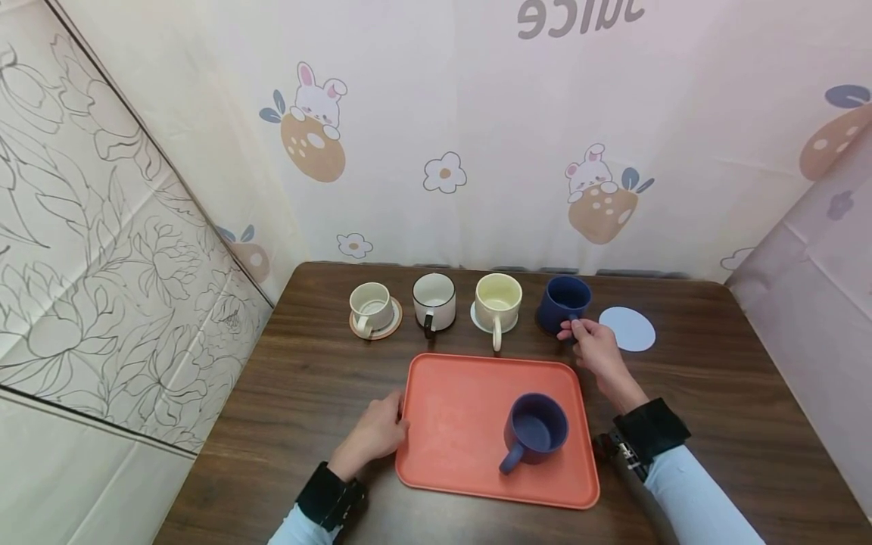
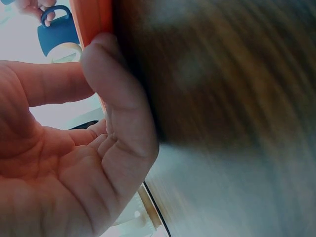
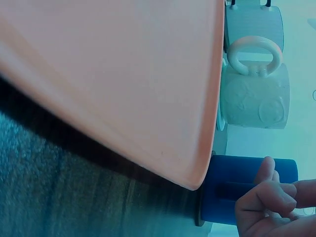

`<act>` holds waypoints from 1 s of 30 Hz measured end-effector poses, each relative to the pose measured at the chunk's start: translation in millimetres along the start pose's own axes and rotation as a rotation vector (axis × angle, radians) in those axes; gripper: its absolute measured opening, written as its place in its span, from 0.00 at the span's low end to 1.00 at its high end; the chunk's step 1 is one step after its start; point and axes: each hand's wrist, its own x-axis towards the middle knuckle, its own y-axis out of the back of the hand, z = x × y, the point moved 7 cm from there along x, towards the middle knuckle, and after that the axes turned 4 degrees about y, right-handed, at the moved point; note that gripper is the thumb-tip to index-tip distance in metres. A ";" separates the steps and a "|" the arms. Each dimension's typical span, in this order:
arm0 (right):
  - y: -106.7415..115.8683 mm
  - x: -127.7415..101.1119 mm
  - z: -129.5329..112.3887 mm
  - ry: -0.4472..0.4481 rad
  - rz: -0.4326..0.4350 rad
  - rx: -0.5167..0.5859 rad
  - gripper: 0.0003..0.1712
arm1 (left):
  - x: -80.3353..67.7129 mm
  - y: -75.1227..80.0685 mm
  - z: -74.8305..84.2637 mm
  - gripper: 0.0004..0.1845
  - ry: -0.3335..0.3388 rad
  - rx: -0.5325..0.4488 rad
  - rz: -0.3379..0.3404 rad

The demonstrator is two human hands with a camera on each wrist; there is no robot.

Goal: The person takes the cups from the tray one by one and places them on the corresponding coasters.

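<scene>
My left hand (image 1: pixel 375 431) grips the left rim of the orange-red tray (image 1: pixel 463 454), thumb and index finger at its edge in the left wrist view. On the tray's right half stands a dark blue mug (image 1: pixel 534 428), handle toward me. Farther back, my right hand (image 1: pixel 601 354) pinches the handle of a second blue mug (image 1: pixel 555 312). That mug is upright in the back row, with a dark coaster (image 1: pixel 543 325) showing under it. In the right wrist view, fingers and thumb of my right hand (image 3: pixel 271 205) overlap its handle.
Left of the gripped mug stand a cream-yellow mug (image 1: pixel 497 303) on a pale coaster, a white mug (image 1: pixel 436 299) with a black handle, and a small cream cup (image 1: pixel 370 303) on a round coaster. A bare white coaster (image 1: pixel 628 329) lies right. A patterned curtain (image 1: pixel 443 113) hangs behind.
</scene>
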 end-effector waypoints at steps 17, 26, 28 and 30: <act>15.9 -19.6 -8.1 0.126 0.097 -0.227 0.29 | 2.5 -1.2 0.8 0.09 0.003 0.009 -0.003; 34.5 -90.7 -16.4 0.140 0.156 -0.282 0.30 | 1.4 -0.7 0.7 0.08 -0.006 0.019 0.010; 35.4 -108.8 -18.2 0.130 0.096 -0.222 0.28 | 0.5 0.2 0.9 0.07 -0.022 0.030 0.020; 30.9 -125.4 -19.3 0.118 -0.022 -0.166 0.25 | -0.7 1.6 1.6 0.05 -0.041 0.046 0.035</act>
